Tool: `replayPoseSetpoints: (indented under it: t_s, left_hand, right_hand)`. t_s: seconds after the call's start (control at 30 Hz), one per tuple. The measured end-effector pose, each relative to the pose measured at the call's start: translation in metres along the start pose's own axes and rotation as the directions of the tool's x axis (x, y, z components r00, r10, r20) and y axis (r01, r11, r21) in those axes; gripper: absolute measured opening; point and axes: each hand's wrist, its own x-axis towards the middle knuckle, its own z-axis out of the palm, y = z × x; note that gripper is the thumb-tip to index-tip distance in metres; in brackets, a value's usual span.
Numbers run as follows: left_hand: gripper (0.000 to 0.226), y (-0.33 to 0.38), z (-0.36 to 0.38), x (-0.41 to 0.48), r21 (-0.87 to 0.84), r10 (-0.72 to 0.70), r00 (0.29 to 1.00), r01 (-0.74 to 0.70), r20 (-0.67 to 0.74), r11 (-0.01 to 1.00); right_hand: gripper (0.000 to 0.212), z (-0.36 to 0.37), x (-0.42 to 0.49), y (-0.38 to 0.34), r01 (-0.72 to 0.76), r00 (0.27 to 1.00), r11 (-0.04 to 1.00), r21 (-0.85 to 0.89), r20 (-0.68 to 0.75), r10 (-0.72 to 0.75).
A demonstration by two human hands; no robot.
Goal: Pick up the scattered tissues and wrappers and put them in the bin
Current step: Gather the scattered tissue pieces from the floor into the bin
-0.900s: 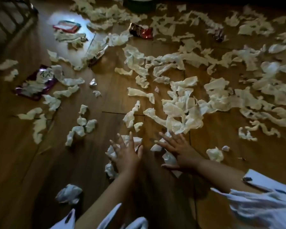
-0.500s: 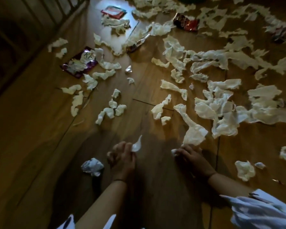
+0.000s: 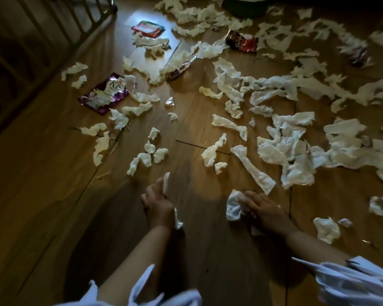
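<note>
Tissue clenched in each hand, low centre of frame.
The left hand [image 3: 158, 206] grips a tissue strip [image 3: 166, 181] pointing up-frame; the right hand [image 3: 264, 212] grasps a crumpled wad [image 3: 233, 207]. The bin [image 3: 245, 8] at top centre is cropped, its contents unseen.

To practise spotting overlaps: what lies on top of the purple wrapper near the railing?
A strip of tissue overlaps the right corner of the purple wrapper. Whatever lies beneath the wrapper is covered.

Wooden floor [image 3: 42, 195], slatted railing [image 3: 60, 21] upper-left.
</note>
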Motion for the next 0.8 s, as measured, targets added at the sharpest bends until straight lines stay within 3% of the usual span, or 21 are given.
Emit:
replayPoseSetpoints:
  t_s: [0.07,0.13,0.2,0.23,0.37,0.43,0.5,0.57,0.63,0.73,0.8]
  left_hand:
    - [0.045,0.012,-0.007,0.015,0.056,0.129,0.992,-0.129,-0.004,0.99]
    - [0.046,0.012,-0.007,0.019,0.196,0.243,0.955,-0.275,0.17,0.941]
    - [0.051,0.003,-0.002,0.005,0.268,0.15,0.896,-0.28,0.418,0.922]
    - [0.056,-0.007,0.004,-0.004,0.322,0.119,0.873,-0.296,0.472,0.899]
    - [0.068,-0.043,0.017,-0.026,0.51,0.29,0.781,-0.592,0.553,0.624]
    - [0.071,-0.046,0.018,-0.022,0.448,0.411,0.703,-0.698,0.581,0.559]
    - [0.051,-0.036,0.012,-0.01,0.396,0.481,0.67,-0.732,0.565,0.554]
    - [0.022,-0.028,0.011,0.017,0.303,0.513,0.729,-0.667,0.452,0.681]
    - [0.04,-0.016,0.005,0.053,0.184,0.4,0.875,-0.455,0.272,0.871]
    - [0.038,0.003,-0.009,0.103,0.206,0.265,0.961,-0.276,0.078,0.939]
    - [0.032,0.005,-0.012,0.128,0.231,0.202,0.977,-0.213,0.07,0.949]
  right_hand:
    - [0.044,-0.001,-0.001,-0.002,0.017,1.0,0.994,0.112,0.02,-0.019]
    - [0.029,-0.011,0.001,-0.007,-0.029,0.999,0.972,0.231,-0.038,0.039]
    - [0.03,-0.021,0.014,-0.007,-0.039,0.981,0.972,0.232,-0.174,0.081]
    - [0.031,-0.026,0.023,-0.006,-0.056,0.967,0.971,0.231,-0.23,0.111]
    - [0.02,-0.049,0.069,-0.006,-0.26,0.891,0.91,0.322,-0.282,0.355]
    - [0.022,-0.053,0.083,-0.006,-0.345,0.856,0.91,0.231,-0.32,0.406]
    - [0.029,-0.047,0.083,-0.008,-0.393,0.879,0.911,0.123,-0.242,0.412]
    - [0.034,-0.035,0.073,-0.011,-0.384,0.914,0.92,0.082,-0.105,0.391]
    - [0.03,-0.03,0.06,-0.015,-0.304,0.949,0.943,0.133,-0.045,0.312]
    - [0.028,-0.048,0.06,-0.028,-0.288,0.94,0.871,0.399,-0.053,0.336]
    - [0.038,-0.06,0.082,-0.035,-0.257,0.909,0.853,0.455,-0.186,0.373]
